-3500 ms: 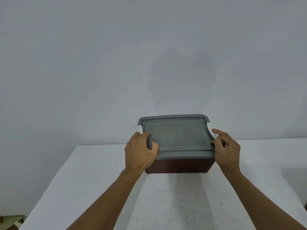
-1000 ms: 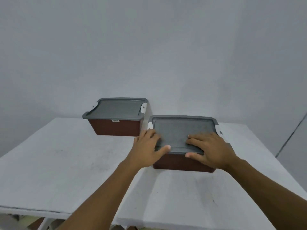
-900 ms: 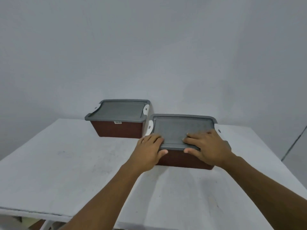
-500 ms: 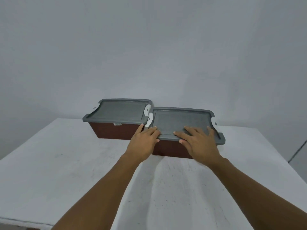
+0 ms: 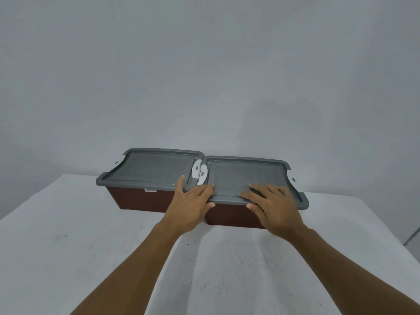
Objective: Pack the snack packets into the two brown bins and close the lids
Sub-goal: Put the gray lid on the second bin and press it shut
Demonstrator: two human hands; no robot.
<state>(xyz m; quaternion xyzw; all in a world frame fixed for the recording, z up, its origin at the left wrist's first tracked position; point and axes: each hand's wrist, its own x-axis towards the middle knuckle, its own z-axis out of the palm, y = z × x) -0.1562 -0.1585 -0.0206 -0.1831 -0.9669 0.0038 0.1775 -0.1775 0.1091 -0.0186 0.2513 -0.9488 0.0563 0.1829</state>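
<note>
Two brown bins stand side by side at the far edge of the white table, both under grey lids with white latches. The left bin (image 5: 138, 200) carries its lid (image 5: 154, 168); the right bin (image 5: 229, 218) carries its lid (image 5: 245, 175). The white latches of the two lids touch in the middle. My left hand (image 5: 189, 205) lies flat with straight fingers over the seam between both lids at their front edge. My right hand (image 5: 270, 204) presses flat on the front of the right lid. No snack packets are visible.
The white table (image 5: 68, 246) spreads wide toward me and to the left, with a few small specks on it. A plain grey wall (image 5: 204, 76) rises directly behind the bins. The table's right edge drops off near the right bin.
The right bin slid left and back until it met the left bin. Both hands stayed flat on its lid, the left one now reaching onto the left lid too.
</note>
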